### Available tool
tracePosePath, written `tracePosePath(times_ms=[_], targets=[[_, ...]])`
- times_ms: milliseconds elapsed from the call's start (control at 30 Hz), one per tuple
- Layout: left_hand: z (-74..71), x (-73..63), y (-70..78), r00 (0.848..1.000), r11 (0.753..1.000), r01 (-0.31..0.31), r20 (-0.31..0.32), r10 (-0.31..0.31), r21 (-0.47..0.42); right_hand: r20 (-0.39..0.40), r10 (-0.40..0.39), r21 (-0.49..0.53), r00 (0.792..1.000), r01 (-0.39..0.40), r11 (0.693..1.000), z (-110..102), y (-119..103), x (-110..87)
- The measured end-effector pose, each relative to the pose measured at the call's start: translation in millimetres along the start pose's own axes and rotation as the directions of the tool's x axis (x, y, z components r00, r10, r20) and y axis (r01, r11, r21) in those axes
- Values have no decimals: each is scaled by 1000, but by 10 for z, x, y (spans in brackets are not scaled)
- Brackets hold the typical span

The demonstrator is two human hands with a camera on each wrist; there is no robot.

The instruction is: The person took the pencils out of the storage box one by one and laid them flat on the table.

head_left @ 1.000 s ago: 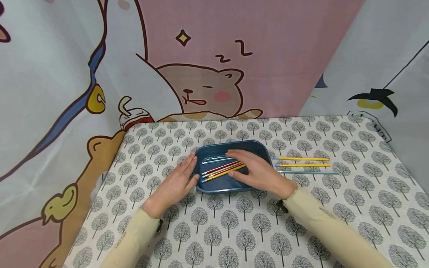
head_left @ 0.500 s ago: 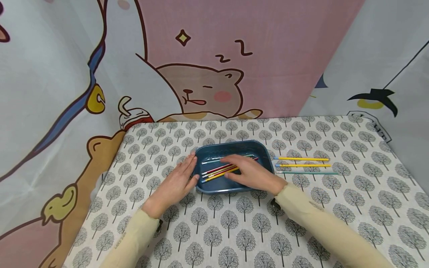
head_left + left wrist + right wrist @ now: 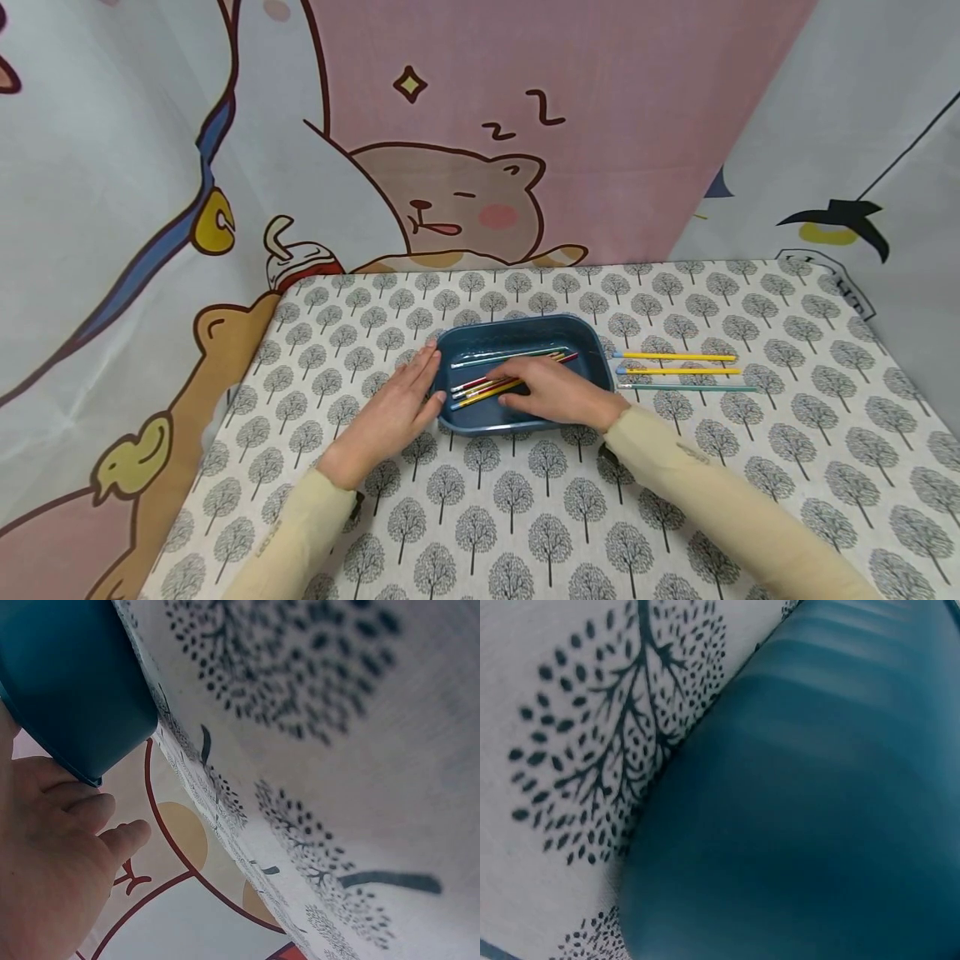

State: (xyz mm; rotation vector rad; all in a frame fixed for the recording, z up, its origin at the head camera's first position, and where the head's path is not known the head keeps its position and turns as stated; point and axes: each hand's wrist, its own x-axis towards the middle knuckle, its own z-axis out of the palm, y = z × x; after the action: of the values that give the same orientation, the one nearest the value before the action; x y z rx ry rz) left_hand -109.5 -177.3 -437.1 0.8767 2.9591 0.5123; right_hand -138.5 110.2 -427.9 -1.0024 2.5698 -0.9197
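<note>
A dark blue plastic tray (image 3: pixel 517 423) stands on the tablecloth with several pencils inside. A green pencil (image 3: pixel 510 357) lies along its far side; red and yellow pencils (image 3: pixel 472 397) lie in a loose bundle nearer the front. My left hand (image 3: pixel 390 412) rests against the tray's left end with its fingers stretched out. In the left wrist view its fingertips are at the rim. My right hand (image 3: pixel 551 389) reaches down into the tray over the bundle, fingers on the far side and thumb on the near side, with a gap between them. The right wrist view shows only the tray's outer wall (image 3: pixel 795 810).
Right of the tray two yellow pencils (image 3: pixel 678 371) and a green pencil (image 3: pixel 690 387) lie side by side. The tree-print tablecloth (image 3: pixel 480 517) covers the table. A cartoon-print cloth (image 3: pixel 615 125) hangs behind it and at both sides.
My right hand has moved left and lower into the tray, from above its right part to the pencil bundle. The left hand, the tray and the pencils have stayed put.
</note>
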Motion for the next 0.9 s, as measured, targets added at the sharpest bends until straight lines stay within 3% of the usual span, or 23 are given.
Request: tracePosePath(times_ms=[900], targets=[[11,-4,-14,1000,1000,-6,-8,6,-3,63,41,-17,997,-40,999,37,21,88]])
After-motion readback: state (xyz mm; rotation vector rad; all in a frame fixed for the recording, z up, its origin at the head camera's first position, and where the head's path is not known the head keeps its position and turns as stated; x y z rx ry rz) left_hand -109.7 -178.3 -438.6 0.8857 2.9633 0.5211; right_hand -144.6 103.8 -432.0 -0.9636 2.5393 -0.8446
